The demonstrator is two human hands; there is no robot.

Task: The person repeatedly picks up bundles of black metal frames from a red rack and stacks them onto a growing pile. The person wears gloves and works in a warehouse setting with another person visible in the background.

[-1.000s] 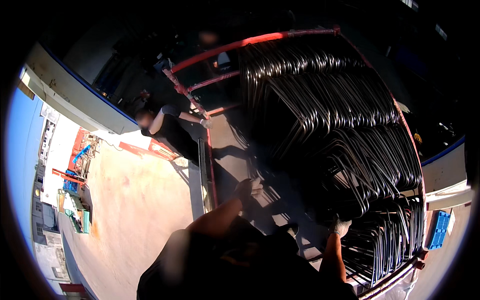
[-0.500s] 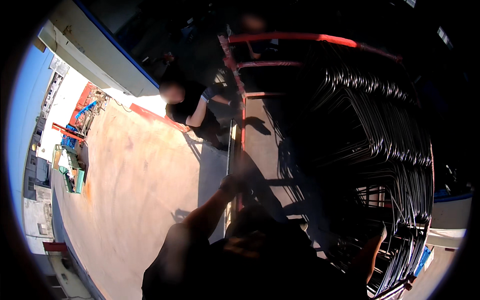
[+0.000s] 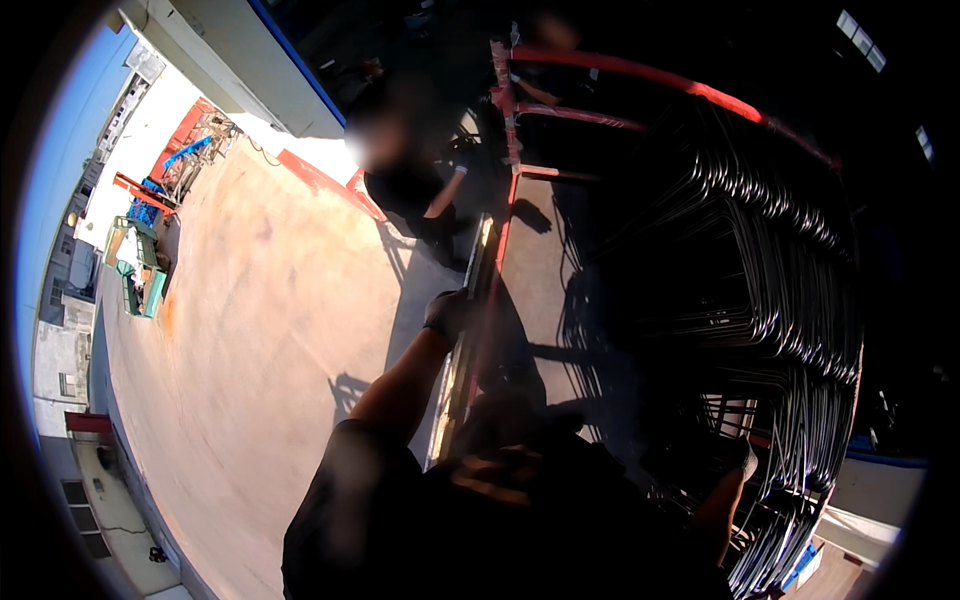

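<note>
My left hand point(image 3: 450, 312), dark and apparently gloved, is closed round a long pale-edged bar point(image 3: 444, 425) beside the red frame of a rack point(image 3: 503, 225). Out to the right, my right hand point(image 3: 748, 460) shows a light patch of glove beside a tall stack of bent black metal rods point(image 3: 765, 310). Deep shadow hides its fingers, so its grip cannot be made out. The stack stands inside the rack, with many shiny bends in rows.
A co-worker in dark clothes point(image 3: 405, 185) stands beyond the bar at the far left of the rack. Behind the red top rail point(image 3: 640, 72), another person's arm point(image 3: 538, 92) shows dimly. Sunlit concrete floor point(image 3: 260, 260) spreads left, with a green cart point(image 3: 145, 285) farther off.
The view has shifted, moving the rack rightward in the picture. My left hand appears higher, still on the bar. The co-worker's arm, earlier stretched toward the rack post, is now lowered.
</note>
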